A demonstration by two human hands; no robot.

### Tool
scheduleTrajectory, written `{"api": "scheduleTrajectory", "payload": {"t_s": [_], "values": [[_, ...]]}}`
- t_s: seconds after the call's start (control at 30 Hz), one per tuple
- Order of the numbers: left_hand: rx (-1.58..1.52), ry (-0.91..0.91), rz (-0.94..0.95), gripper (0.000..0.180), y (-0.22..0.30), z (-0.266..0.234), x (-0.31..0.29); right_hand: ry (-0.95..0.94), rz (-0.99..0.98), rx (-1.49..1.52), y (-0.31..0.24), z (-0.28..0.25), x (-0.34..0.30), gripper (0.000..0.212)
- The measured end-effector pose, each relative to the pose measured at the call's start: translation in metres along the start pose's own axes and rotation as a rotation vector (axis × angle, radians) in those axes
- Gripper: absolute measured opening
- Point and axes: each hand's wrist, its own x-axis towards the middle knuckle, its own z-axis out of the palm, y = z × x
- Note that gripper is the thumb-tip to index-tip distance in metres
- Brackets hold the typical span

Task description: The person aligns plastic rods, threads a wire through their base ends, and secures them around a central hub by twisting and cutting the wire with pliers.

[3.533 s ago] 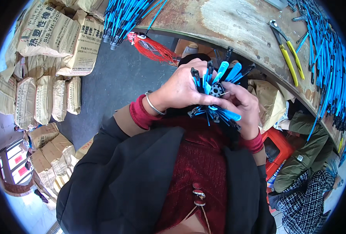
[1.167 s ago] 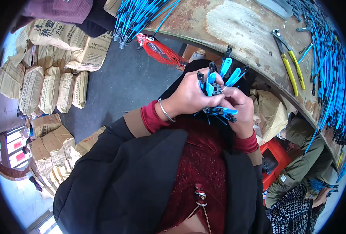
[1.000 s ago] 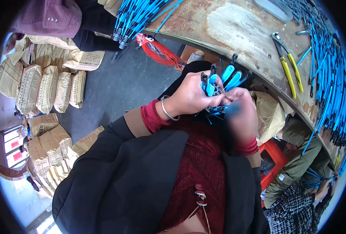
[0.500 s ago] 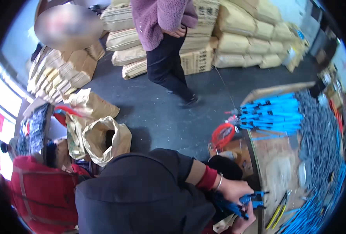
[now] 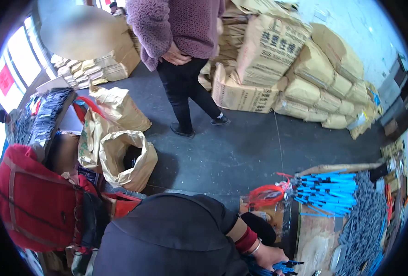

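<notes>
My left hand [image 5: 269, 256] reaches in at the bottom edge, right of the middle, from a dark sleeve with a red cuff and a bracelet. Its fingers are closed round a bunch of blue plastic strips [image 5: 287, 266] with dark parts. The lower ends of the bunch are cut off by the frame. My right hand is out of the picture. Beside the left hand, to the right, stands a wooden worktop [image 5: 312, 232]. On it lie a row of blue and black strips [image 5: 326, 195] and a heap of grey link-like pieces [image 5: 362, 225].
A coil of red cord [image 5: 266, 195] lies at the worktop's far left corner. An open paper sack [image 5: 144, 172] stands on the floor to the left, near a co-worker in a red jacket [image 5: 38, 202]. Someone in a purple sweater [image 5: 185, 32] stands ahead, before stacked sacks [image 5: 305, 87].
The view has tilted up and shifted, so the hands sit lower. My right hand and the yellow-handled pliers have left the picture. The standing person has shifted in stance.
</notes>
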Motion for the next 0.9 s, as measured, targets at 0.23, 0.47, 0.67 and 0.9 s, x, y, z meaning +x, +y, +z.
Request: {"api": "scheduleTrajectory", "payload": {"t_s": [0.23,0.47,0.67,0.9], "values": [[0.366,0.091,0.090,0.031,-0.034,-0.014,-0.001,-0.158,-0.496,0.030,-0.004,0.014,0.035,0.017],[0.187,0.216,0.056,0.034,0.015,-0.046,-0.033,-0.110,-0.826,-0.218,-0.021,0.048,0.066,0.016],[0.272,0.260,-0.080,0.035,0.016,-0.063,-0.044,-0.218,-0.871,-0.112,-0.041,0.090,0.083,0.017],[0.055,0.089,-0.211,0.018,-0.001,-0.076,-0.049,-0.332,-0.897,-0.023,-0.066,0.147,0.102,0.017]]}}
